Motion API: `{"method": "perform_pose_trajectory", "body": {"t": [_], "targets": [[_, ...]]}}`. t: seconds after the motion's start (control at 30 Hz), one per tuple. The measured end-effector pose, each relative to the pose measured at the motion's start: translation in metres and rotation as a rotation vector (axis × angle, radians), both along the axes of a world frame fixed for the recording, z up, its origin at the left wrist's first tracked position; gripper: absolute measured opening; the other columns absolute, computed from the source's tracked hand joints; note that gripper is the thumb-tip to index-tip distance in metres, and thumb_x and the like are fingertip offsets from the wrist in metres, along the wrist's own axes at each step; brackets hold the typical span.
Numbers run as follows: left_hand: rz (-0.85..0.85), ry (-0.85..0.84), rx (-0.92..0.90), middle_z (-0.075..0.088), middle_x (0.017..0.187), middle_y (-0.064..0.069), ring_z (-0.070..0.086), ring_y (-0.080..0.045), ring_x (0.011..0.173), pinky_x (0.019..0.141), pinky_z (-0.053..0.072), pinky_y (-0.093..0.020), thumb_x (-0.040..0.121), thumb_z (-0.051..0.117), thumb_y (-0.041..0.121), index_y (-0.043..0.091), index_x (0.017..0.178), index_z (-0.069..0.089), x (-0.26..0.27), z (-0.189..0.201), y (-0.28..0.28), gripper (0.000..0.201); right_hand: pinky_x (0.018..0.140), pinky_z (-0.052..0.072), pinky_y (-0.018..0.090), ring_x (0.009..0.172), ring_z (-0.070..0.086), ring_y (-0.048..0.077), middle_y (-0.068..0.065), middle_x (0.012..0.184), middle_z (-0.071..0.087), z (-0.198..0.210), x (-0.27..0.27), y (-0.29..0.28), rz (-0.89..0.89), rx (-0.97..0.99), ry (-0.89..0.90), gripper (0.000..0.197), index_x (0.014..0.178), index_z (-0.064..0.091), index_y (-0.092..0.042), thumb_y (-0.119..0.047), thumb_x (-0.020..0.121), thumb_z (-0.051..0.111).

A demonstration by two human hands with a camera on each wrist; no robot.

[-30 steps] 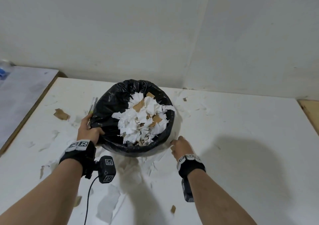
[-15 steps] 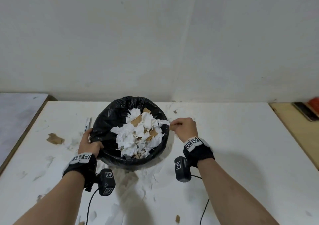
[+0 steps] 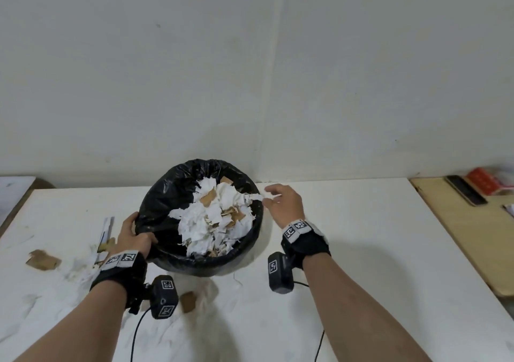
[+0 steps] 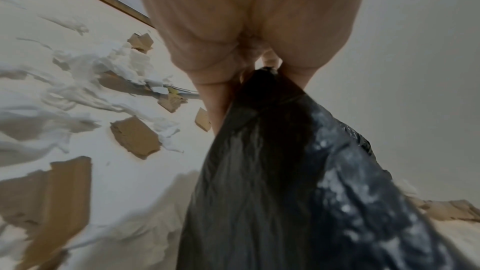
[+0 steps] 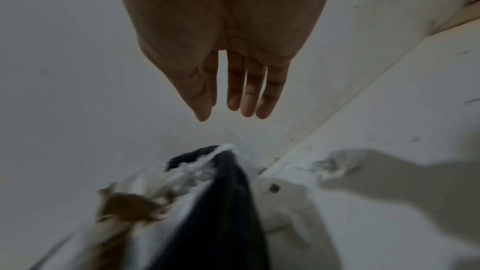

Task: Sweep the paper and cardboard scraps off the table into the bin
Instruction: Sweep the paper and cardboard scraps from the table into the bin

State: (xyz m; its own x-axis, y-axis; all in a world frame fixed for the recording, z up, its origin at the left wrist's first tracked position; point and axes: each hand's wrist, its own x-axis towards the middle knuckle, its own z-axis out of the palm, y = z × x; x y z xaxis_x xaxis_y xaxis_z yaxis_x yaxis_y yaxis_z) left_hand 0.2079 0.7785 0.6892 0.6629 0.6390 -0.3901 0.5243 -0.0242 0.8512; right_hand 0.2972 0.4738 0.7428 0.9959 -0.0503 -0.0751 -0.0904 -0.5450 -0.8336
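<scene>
- Head view: my left hand point(image 3: 136, 238) grips the near-left rim of the bin point(image 3: 164, 195), fingers curled over the black liner. My right hand point(image 3: 283, 201) hangs just beside the bin's right rim, fingers loosely spread; a white scrap sits at its fingertips, but I cannot tell whether it is pinched or only touched. The bin stands on the table point(image 3: 347, 250) near the wall, heaped with white paper and brown cardboard. More scraps point(image 3: 43, 260) lie on the table to the left of the bin, one cardboard piece point(image 3: 188, 301) lies in front of it, and a folded leaflet point(image 3: 105, 231) lies just beside my left hand.
- Left wrist view: the left hand point(image 4: 246, 28) holds a fold of the liner point(image 4: 285, 171) between thumb and fingers. Torn paper point(image 4: 109, 63) and cardboard bits point(image 4: 135, 138) are strewn over the table beyond.
- Right wrist view: the right hand point(image 5: 228, 48) is flat, fingers straight and close together, holding nothing visible here; the bin's rim point(image 5: 223, 192) lies below it, blurred.
- Handling, as I judge it: the scraps are light, limp and easily scattered, so they suit a flat-palm sweep towards the rim; stiffer cardboard can be pinched by an edge. The liner is thin and slippery, so the bin is best steadied at its rim.
</scene>
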Motion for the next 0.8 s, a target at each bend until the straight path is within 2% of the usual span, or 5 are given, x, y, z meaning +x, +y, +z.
{"method": "perform_pose_trajectory", "body": {"t": [0.13,0.3,0.43,0.6,0.8], "targets": [[0.054,-0.015,-0.016,0.055,0.113,-0.017,0.057,-0.038,0.09,0.062,0.053,-0.037,0.078,0.051,-0.015,0.029,0.146,0.044,0.03,-0.015,-0.007,0.081,0.087,0.042,0.026,0.109,0.054,0.023,0.008,0.133,0.043,-0.05,0.045,-0.054,-0.004,-0.22,0.297,0.062,0.132,0.048,-0.022,-0.028,0.077,0.074],[0.114,0.0,-0.03,0.06,0.109,-0.019,0.058,-0.037,0.082,0.058,0.053,-0.038,0.078,0.052,-0.014,0.035,0.139,0.051,0.059,-0.034,-0.001,0.079,0.11,0.031,0.054,0.141,0.018,0.041,0.01,0.154,0.007,-0.116,0.085,-0.083,0.064,-0.455,0.582,0.107,0.148,0.013,-0.036,-0.054,0.065,0.078],[0.147,-0.013,-0.023,0.061,0.109,-0.016,0.059,-0.036,0.081,0.06,0.058,-0.042,0.074,0.053,-0.014,0.038,0.132,0.057,0.071,-0.044,0.004,0.079,0.108,0.021,0.064,0.142,-0.004,0.046,0.008,0.156,-0.009,-0.147,0.098,-0.065,0.167,-0.6,0.646,0.122,0.145,-0.003,-0.047,-0.075,0.053,0.071],[0.156,-0.031,-0.055,0.063,0.107,-0.014,0.06,-0.034,0.082,0.042,0.057,-0.035,0.071,0.051,-0.016,0.034,0.13,0.061,0.077,-0.045,0.001,0.078,0.099,0.033,0.053,0.129,0.027,0.036,0.008,0.138,0.028,-0.161,0.087,-0.028,0.324,-0.784,0.363,0.092,0.135,0.032,-0.04,-0.072,0.056,0.069],[0.157,-0.044,-0.08,0.063,0.11,-0.011,0.058,-0.033,0.082,0.038,0.054,-0.03,0.072,0.05,-0.015,0.038,0.129,0.06,0.076,-0.035,0.001,0.079,0.097,0.044,0.036,0.118,0.047,0.032,0.015,0.119,0.052,-0.162,0.074,-0.014,0.403,-0.688,0.189,0.028,0.114,0.066,-0.007,-0.004,0.089,0.056]]}}
